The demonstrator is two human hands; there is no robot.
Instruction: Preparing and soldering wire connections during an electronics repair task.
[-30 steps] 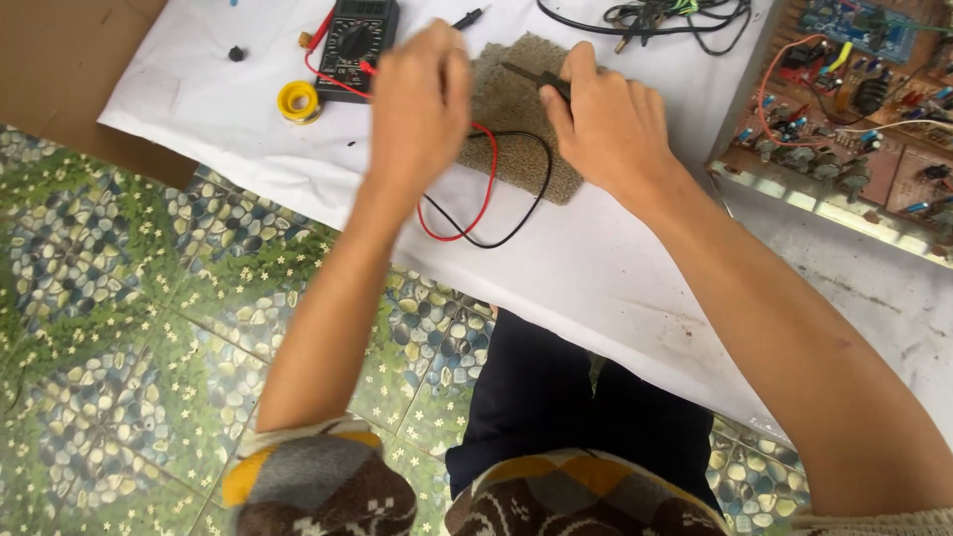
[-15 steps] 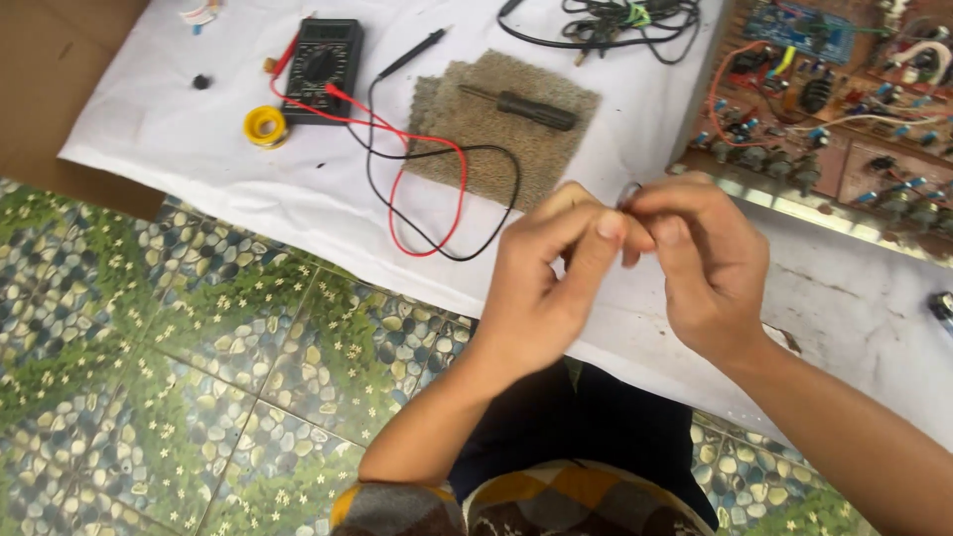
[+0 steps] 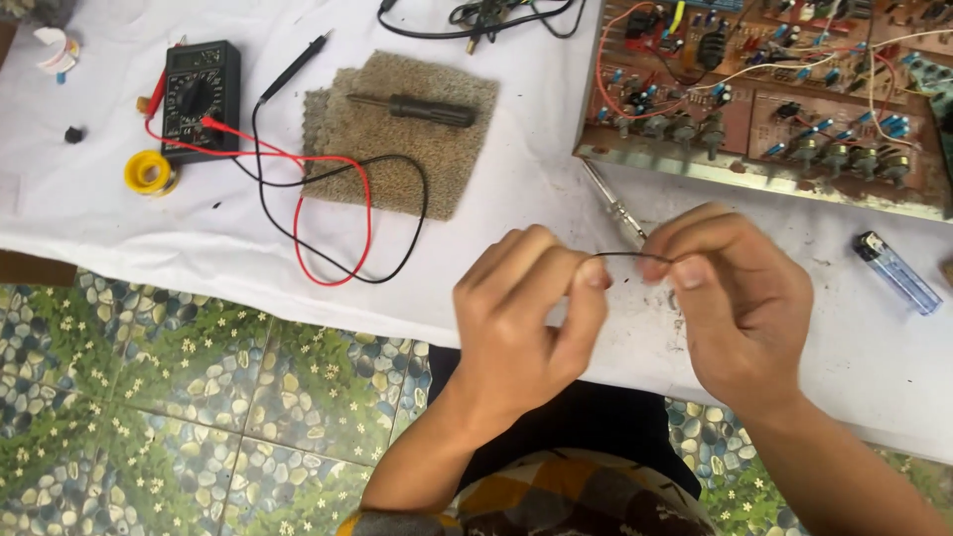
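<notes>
- Thin wire (image 3: 623, 255): short, dark, stretched between my two hands above the white cloth (image 3: 496, 268), in front of the circuit board (image 3: 774, 89).
- My left hand (image 3: 526, 318): thumb and forefinger pinched shut on one end.
- My right hand (image 3: 740, 298): fingertips closed on the other end.
- Handling, as I judge it: very light, bendy, easily kinked, slippery; best gripped close to each end.
- Nearby: screwdriver (image 3: 615, 206), lighter (image 3: 896, 272), multimeter (image 3: 201, 99).
</notes>
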